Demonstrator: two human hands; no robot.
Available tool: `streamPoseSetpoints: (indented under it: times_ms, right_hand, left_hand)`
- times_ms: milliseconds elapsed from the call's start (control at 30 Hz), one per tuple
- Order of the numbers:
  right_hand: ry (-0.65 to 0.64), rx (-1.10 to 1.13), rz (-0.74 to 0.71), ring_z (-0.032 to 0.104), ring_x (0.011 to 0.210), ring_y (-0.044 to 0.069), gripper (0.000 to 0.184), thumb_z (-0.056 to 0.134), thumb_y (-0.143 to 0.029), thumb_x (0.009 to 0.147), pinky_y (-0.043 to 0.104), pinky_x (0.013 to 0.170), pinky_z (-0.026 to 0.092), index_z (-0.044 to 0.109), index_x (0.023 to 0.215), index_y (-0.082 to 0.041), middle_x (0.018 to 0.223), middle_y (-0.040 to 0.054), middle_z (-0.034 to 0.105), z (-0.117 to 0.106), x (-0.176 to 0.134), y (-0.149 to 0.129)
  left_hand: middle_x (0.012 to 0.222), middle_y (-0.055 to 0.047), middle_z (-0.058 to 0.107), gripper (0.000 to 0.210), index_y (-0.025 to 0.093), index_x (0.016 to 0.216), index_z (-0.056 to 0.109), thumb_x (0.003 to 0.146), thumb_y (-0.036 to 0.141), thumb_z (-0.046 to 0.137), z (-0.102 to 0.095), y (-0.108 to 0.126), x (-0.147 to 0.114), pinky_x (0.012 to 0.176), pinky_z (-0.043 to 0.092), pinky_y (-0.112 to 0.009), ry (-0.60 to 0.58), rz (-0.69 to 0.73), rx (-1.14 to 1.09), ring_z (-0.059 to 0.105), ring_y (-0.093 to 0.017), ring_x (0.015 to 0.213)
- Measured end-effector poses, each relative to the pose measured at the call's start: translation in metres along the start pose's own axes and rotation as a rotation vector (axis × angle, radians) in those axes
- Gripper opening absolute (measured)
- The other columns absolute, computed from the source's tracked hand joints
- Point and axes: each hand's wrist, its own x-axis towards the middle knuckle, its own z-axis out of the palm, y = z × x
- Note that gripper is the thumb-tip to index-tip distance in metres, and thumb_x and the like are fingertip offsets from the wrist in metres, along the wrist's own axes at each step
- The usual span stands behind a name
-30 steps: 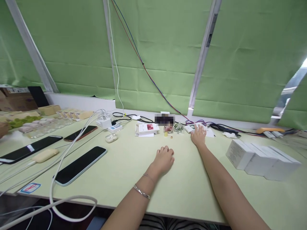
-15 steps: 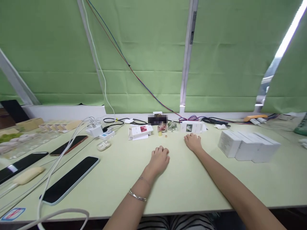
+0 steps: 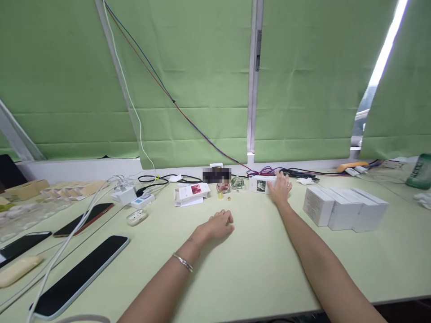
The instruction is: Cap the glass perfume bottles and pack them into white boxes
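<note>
The left hand (image 3: 220, 224) lay nearer to me, fingers loosely bent over the pale table (image 3: 256, 264); I couldn't tell whether they were closed. Farther out, the right hand (image 3: 281, 188) was wide, fingers spread, at the right end of a small white box (image 3: 255, 184). I had seen that hand on top of the box a second earlier, then in front of it; now the box stood with its dark picture toward me, so I judged it was being adjusted rather than carried. Closer in on the right, a row of white boxes (image 3: 340, 215) bore print too fine to read. Beyond, a white carton (image 3: 191, 193) showed a red picture and illegible lettering. Farther back, a green bottle (image 3: 420, 172) carried large letters running upward, which I couldn't make out.
</note>
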Motion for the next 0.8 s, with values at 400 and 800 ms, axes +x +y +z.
streamPoseSetpoints:
  times_ms: [400, 800]
  right_hand:
    - [-0.202, 0.616, 0.249, 0.05, 0.095, 0.024, 0.046, 0.031, -0.046, 0.08, 0.035, 0.08, 0.04, 0.048, 0.107, -0.012, 0.101, 0.0118, 0.054, -0.026, -0.026, -0.007]
    - [-0.594, 0.645, 0.099, 0.047, 0.106, 0.021, 0.031, 0.032, -0.039, 0.082, 0.037, 0.094, 0.034, 0.052, 0.096, -0.021, 0.107, 0.0068, 0.056, -0.051, -0.085, -0.048]
  left_hand:
    - [0.087, -0.003, 0.056, 0.026, 0.02, 0.092, 0.051, 0.083, 0.041, 0.037, 0.014, -0.012, 0.0, 0.074, 0.041, -0.032, 0.197, 0.066, -0.192, 0.052, -0.019, 0.082]
    - [0.127, -0.009, 0.044, 0.043, 0.019, 0.115, 0.044, 0.085, 0.048, 0.035, 0.001, -0.016, 0.003, 0.101, 0.029, -0.035, 0.483, 0.248, -0.085, 0.036, -0.022, 0.12]
